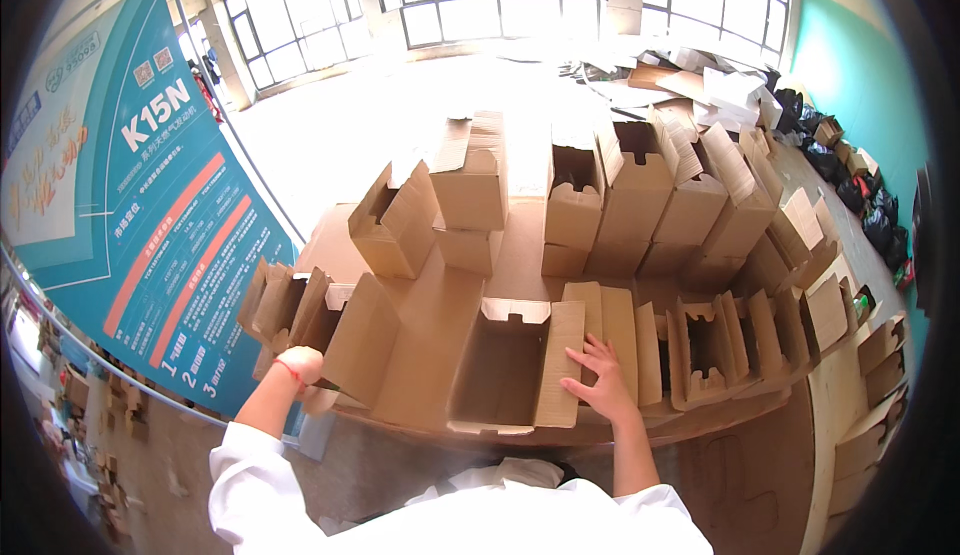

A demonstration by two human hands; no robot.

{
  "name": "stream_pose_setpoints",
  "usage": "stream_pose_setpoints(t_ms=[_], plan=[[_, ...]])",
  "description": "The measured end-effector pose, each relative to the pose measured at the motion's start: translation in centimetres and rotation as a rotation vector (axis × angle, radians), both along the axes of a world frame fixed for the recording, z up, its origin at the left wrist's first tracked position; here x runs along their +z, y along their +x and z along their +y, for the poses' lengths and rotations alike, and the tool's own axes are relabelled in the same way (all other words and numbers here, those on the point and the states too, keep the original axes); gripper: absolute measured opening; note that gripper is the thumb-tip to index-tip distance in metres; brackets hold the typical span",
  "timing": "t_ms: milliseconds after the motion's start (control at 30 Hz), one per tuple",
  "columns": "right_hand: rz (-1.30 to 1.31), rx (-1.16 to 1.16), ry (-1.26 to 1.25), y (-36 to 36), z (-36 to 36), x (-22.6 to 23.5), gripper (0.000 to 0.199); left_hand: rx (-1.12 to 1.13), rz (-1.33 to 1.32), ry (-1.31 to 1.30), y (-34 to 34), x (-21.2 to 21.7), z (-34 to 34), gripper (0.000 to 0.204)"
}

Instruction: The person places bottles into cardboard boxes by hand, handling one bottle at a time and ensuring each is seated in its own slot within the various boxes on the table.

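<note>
An open cardboard box (497, 375) stands in front of me, with its inside showing and a long flap (560, 365) folded out to its right. My right hand (602, 380) lies on that flap, fingers spread and not wrapped round anything. To the left, my left hand (302, 365) is closed at the near edge of another open box (362, 340), whose wide flap leans out to the right. Its fingers appear curled on that box's edge, though the fingertips are hidden. A red band circles my left wrist.
More open boxes (705, 345) stand in a row to the right along the cardboard-covered table (425, 330). Taller stacked boxes (470, 180) rise at the back. A blue banner (130, 185) on a metal frame borders the left. Scrap cardboard (690, 85) and black bags (825, 160) lie far right.
</note>
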State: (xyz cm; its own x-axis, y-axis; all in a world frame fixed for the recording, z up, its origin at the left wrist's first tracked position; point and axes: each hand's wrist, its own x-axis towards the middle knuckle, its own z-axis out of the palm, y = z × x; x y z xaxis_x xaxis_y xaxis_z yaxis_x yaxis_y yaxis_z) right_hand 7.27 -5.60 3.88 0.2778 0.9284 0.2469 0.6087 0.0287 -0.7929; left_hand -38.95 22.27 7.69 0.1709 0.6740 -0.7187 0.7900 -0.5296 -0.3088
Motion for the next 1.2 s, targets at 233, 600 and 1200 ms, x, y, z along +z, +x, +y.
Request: stream_pose_setpoints(t_ms=[233, 600, 1200], plan=[[-0.006, 0.002, 0.002, 0.3, -0.1, -0.1, 0.051, 0.843, -0.288, -0.274, -1.9, -2.1, 3.9, 0.034], [-0.02, -0.022, -0.012, 0.2, -0.3, -0.4, 0.052, 0.916, -0.793, -0.158, -5.1, -13.5, 0.7, 0.041], [-0.051, 0.003, 0.009, -0.1, 0.2, 0.1, 0.051, 0.091, -0.804, 0.982, 1.7, 8.5, -5.2, 0.036]])
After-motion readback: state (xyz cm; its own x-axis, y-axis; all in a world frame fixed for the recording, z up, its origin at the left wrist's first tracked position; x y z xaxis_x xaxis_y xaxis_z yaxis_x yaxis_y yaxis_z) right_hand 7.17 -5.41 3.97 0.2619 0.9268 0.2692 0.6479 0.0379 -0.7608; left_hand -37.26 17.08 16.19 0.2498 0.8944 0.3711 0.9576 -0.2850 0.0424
